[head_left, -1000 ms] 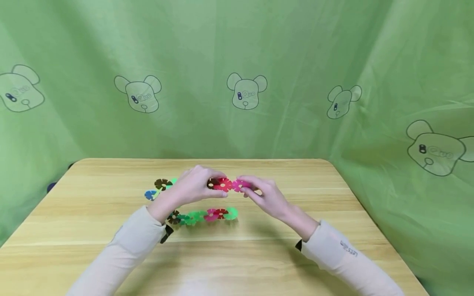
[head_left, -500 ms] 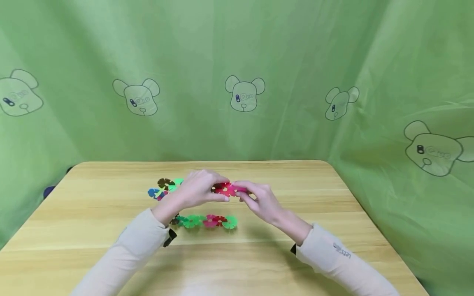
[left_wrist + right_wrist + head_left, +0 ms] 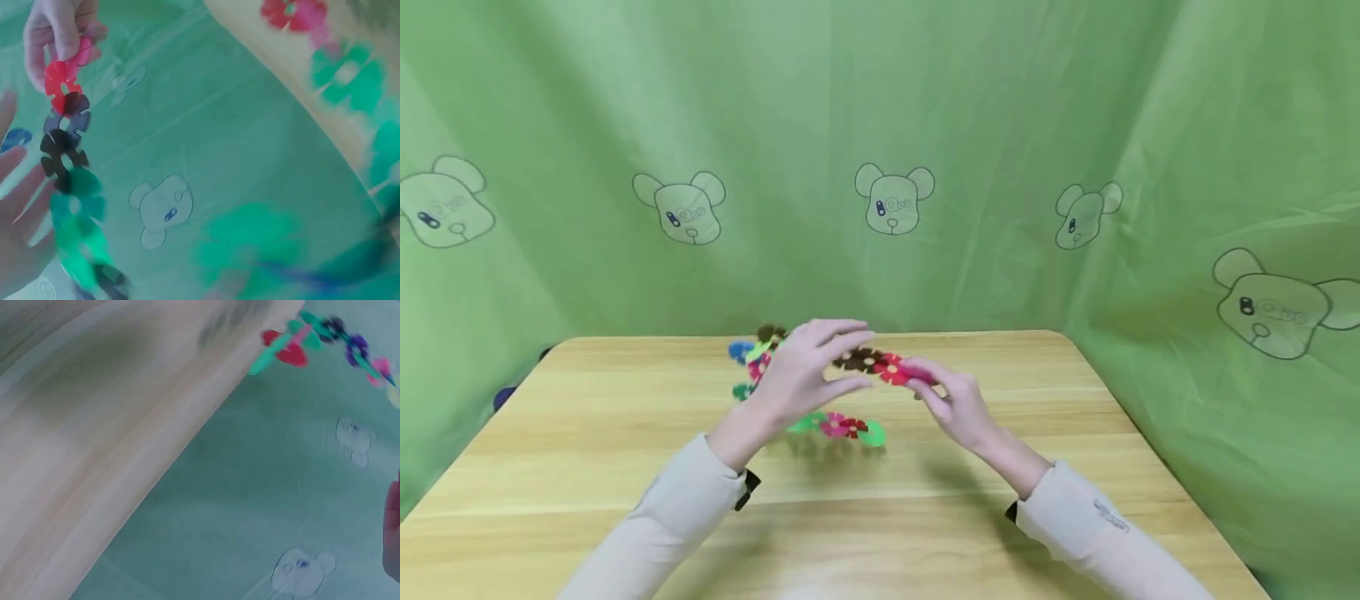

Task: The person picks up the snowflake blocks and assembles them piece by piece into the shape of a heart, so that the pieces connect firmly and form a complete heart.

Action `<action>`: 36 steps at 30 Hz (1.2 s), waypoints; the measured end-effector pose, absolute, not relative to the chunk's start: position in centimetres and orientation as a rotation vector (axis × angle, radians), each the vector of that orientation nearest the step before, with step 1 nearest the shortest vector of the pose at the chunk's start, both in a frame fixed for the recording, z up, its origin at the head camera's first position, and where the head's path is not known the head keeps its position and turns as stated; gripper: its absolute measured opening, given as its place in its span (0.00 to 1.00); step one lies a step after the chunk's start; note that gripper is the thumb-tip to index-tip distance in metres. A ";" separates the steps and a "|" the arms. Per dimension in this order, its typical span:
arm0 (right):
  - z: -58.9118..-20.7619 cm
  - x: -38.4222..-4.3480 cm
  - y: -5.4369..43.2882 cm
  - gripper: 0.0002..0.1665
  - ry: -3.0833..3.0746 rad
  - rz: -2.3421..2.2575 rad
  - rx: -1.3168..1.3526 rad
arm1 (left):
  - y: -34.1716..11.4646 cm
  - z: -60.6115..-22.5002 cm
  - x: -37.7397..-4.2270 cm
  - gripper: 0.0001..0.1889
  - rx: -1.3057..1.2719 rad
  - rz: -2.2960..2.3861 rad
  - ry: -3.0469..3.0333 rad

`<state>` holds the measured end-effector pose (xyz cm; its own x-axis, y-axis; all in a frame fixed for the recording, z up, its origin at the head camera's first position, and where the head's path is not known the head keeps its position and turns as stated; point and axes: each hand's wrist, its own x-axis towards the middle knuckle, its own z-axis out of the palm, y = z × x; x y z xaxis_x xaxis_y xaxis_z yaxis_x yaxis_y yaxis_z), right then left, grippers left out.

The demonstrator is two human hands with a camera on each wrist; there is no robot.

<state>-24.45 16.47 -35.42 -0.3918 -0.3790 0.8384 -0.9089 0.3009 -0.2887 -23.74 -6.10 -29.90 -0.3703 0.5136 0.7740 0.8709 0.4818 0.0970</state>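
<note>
A chain of flower-shaped interlocking plastic discs hangs above the table, curving round behind my left hand (image 3: 797, 375). My right hand (image 3: 961, 410) pinches the pink disc (image 3: 919, 372) at one end, beside a red disc (image 3: 891, 368) and dark brown discs (image 3: 859, 360). The left fingers are spread and straight; in the left wrist view they lie beside the brown disc (image 3: 64, 153) and teal disc (image 3: 78, 203). The other end, with a pink disc (image 3: 834, 425) and a light green disc (image 3: 872, 433), dangles lower. A blue disc (image 3: 741, 351) shows at the far left. My left hand hides part of the chain.
The wooden table (image 3: 880, 533) spreads beneath both arms. Green curtain (image 3: 880, 275) with bear-head drawings stands behind it and along the sides. Dark purple objects (image 3: 503, 398) peek out past the table's left edge.
The left fingers have opened away from the brown and red discs. My right hand, still pinching the pink disc, has shifted slightly right, and the chain's left part has risen and swung right.
</note>
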 end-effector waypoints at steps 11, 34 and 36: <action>-33.4 -25.3 16.7 0.14 -1.621 1.601 0.648 | -8.0 -31.5 -23.5 0.06 -0.822 -1.152 -1.939; -32.2 -21.7 10.2 0.12 -1.261 2.190 0.628 | -4.7 -31.1 -20.7 0.49 -0.626 -2.138 -1.650; -32.2 -21.3 10.2 0.10 -1.326 2.163 0.648 | -4.8 -30.9 -20.5 0.48 -0.632 -2.104 -1.645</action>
<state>-21.33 10.23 -32.23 -0.7520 0.1785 0.6345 -0.6464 -0.3880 -0.6570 -20.50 -4.83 -30.95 -0.8205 -0.0308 0.5707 0.5613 -0.2316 0.7945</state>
